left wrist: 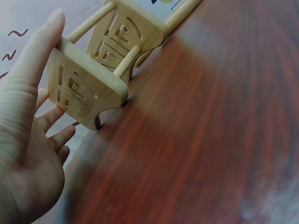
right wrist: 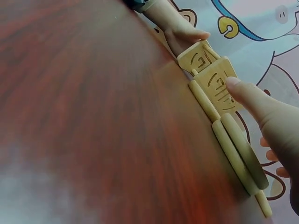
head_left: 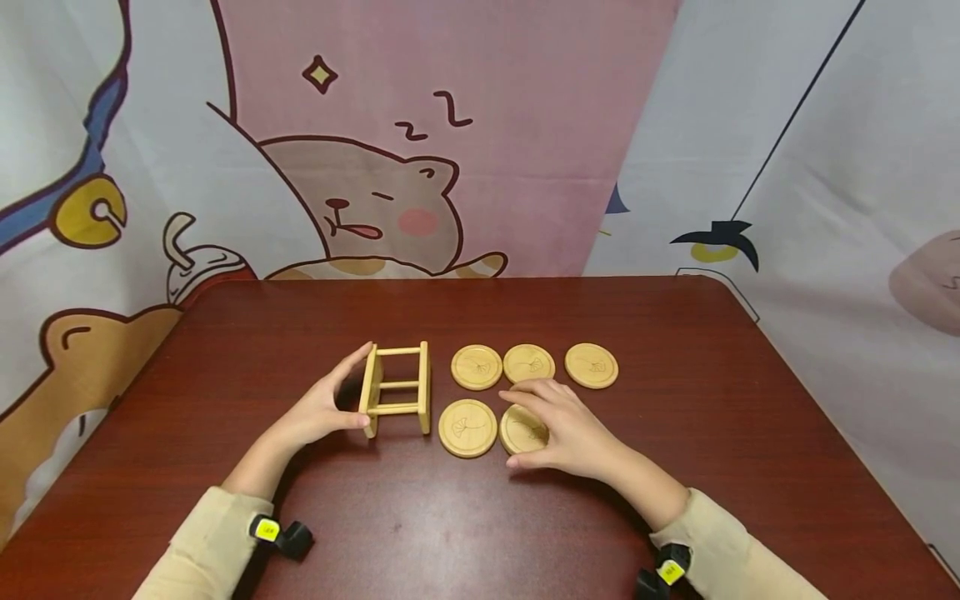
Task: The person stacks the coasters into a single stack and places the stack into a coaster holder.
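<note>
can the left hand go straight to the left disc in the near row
Probably not straight across: the wooden rack stands between the left hand and the near-row left disc, so the hand would likely have to go over or around.

The left hand [head_left: 318,410] grips the left side of the pale yellow wooden rack with round crossbars [head_left: 399,385], thumb at its near end, index finger at its far end. To the rack's right, the right hand [head_left: 564,429] hangs with back upward, fingers arched and parted from the thumb. Bare wrists emerge from cream cloth sleeves [head_left: 213,533], both forearms slanting inward towards the rack.
</note>
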The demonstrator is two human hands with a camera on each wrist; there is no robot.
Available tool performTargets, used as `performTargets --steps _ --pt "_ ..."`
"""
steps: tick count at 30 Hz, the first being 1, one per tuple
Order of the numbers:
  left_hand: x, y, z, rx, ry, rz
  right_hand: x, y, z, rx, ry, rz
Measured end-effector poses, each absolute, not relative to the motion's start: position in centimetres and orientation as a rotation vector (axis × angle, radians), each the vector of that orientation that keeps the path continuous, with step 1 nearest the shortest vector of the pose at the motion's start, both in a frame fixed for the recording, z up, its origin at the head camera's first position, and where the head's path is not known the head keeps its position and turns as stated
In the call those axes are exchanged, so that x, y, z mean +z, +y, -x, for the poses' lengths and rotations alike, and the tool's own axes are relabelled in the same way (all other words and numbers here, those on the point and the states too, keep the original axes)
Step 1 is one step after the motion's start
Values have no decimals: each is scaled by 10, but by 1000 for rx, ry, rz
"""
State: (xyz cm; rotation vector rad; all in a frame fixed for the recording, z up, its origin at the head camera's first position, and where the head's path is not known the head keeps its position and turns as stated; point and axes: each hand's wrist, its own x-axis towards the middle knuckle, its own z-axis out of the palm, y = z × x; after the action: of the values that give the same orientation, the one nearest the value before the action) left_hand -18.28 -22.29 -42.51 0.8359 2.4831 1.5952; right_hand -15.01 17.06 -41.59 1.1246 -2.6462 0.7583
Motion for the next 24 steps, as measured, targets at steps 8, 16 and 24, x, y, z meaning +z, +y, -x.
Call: performTargets --steps 8,16,24 --pt "-423 -223 182 1586 2490 -828 -412 158 155 719 -2678 -1129" --pt "-424 -223 182 1588 2489 -840 -409 145 159 726 -2673 -1193" --pt "-424 -223 182 1595 2484 -844 -408 135 161 712 -2685 -1254"
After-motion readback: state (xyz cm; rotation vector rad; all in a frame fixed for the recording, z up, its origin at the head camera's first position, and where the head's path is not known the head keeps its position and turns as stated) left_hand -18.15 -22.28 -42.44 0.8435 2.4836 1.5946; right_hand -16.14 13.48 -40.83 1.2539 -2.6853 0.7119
